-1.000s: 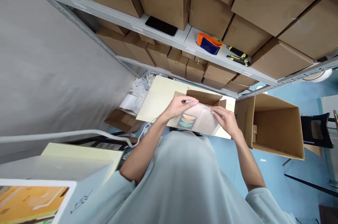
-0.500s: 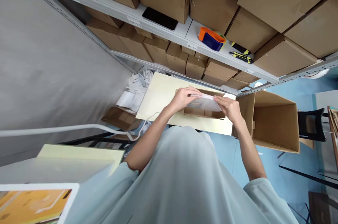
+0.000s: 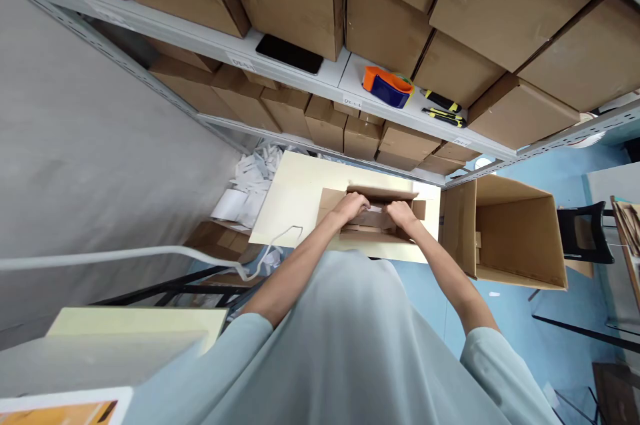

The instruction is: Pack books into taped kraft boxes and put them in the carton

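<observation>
Packet (image 3: 375, 209), held tilted above the small carton (image 3: 330, 203) a second ago, now sits low inside that carton, with only a pale strip showing. Left hand (image 3: 353, 206) and right hand (image 3: 404, 213) curl over its ends inside the carton. Whether they pinch it or only press it is hidden. The placing looks nearly complete.

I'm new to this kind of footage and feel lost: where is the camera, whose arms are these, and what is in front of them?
There is no machine here. A camera worn on a person's head looks down at their own bare arms. The left hand and right hand both reach into a small open brown cardboard box on a pale cream tabletop. Whether they grip anything inside is hidden. A large open cardboard carton stands to the right; an orange and blue tape dispenser sits on the grey metal shelf beyond.
</observation>
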`<action>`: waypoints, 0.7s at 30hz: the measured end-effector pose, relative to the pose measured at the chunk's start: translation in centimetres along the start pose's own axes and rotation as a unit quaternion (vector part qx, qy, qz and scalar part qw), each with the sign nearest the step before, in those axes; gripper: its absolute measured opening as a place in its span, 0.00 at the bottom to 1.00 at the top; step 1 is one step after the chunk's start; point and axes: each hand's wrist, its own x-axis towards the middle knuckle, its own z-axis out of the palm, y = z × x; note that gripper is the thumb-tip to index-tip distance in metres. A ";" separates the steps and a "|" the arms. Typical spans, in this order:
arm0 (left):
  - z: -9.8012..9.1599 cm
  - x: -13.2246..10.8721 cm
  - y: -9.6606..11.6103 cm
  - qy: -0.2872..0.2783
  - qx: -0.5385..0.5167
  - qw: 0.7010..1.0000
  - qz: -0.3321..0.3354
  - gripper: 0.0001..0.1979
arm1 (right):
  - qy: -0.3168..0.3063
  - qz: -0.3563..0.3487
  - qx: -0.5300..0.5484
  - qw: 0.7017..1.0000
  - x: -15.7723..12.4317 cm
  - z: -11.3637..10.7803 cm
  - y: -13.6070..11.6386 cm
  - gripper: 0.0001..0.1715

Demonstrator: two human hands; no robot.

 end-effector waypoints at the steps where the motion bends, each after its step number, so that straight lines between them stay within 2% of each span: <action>1: 0.1 0.1 -0.1 0.000 -0.001 1.000 -0.001 0.11 | 0.004 0.005 0.002 1.000 0.2 -0.1 0.1 0.24; 9: 1.1 -0.8 -0.3 0.019 -0.032 0.999 -0.020 0.13 | 0.041 0.037 0.018 0.998 -0.7 0.0 0.9 0.23; 13: 1.3 -1.4 0.4 0.030 -0.036 0.999 -0.025 0.13 | 0.045 0.044 0.020 0.998 -1.5 -0.2 1.0 0.23; 17: 1.0 -2.0 1.3 0.052 -0.029 0.998 -0.010 0.15 | 0.093 0.054 0.041 0.993 -2.4 -0.8 2.0 0.24; 19: 1.2 -2.0 1.7 0.050 -0.025 0.998 -0.006 0.15 | 0.105 0.060 0.053 0.991 -2.6 -1.0 2.5 0.24; 21: 1.6 -1.7 2.2 0.031 -0.007 0.999 -0.016 0.15 | 0.087 0.065 0.060 0.992 -2.5 -1.0 2.8 0.25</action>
